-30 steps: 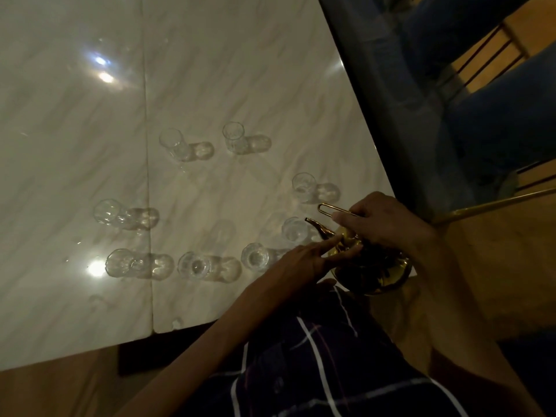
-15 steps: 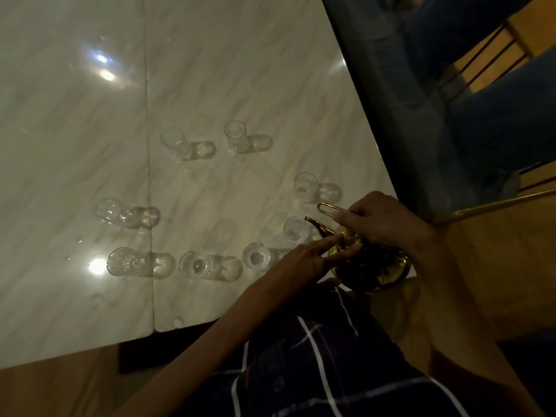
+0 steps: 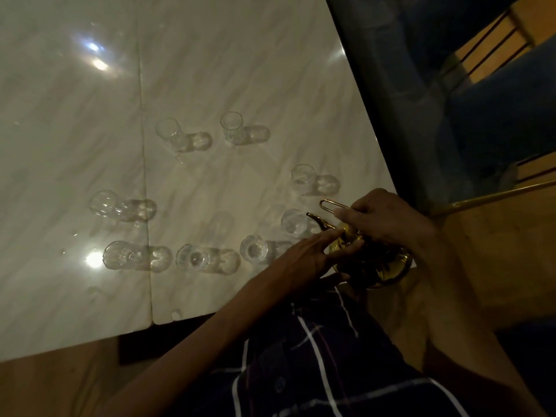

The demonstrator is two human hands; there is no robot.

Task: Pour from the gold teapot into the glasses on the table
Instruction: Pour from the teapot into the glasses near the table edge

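Setting: dim room, seen from above and looking down; pale marble-patterned table (image 3: 210,70) with a seam running front to back left of centre, two bright light reflections on its glossy top.
Gold teapot (image 3: 370,260): at the near right corner of the table, upright or only slightly tipped, held between both hands; curved spout (image 3: 317,219) pointing left, its tip just beside the rim of the nearest glass; thin looped gold handle (image 3: 328,204) sticking out above the spout.
Right hand (image 3: 388,218): on top of the teapot, fingers curled closed around the thin handle.
Left hand (image 3: 307,257): against the left side of the teapot, fingers stretched out and close together, tips touching the pot near the lid; not wrapped around anything.
Glass by the spout (image 3: 293,222): clear, upright, just left of the spout tip; contents impossible to judge.
Near row: three clear glasses side by side, left (image 3: 115,254), middle (image 3: 192,257), right (image 3: 254,251); the right one close to the left fingers.
Other glasses: one at the right edge beyond the spout (image 3: 302,177); two at the far side, (image 3: 167,130) and (image 3: 231,124); one alone on the left (image 3: 102,203); eight in all, forming a loose ring.
Clothing: dark shirt with thin pale check lines (image 3: 316,371) at the bottom of the view.
Surroundings: blue upholstered seating (image 3: 496,115) to the right of the table; wooden floor (image 3: 496,245) beneath.
Writing: no brand, label or lettering legible anywhere.
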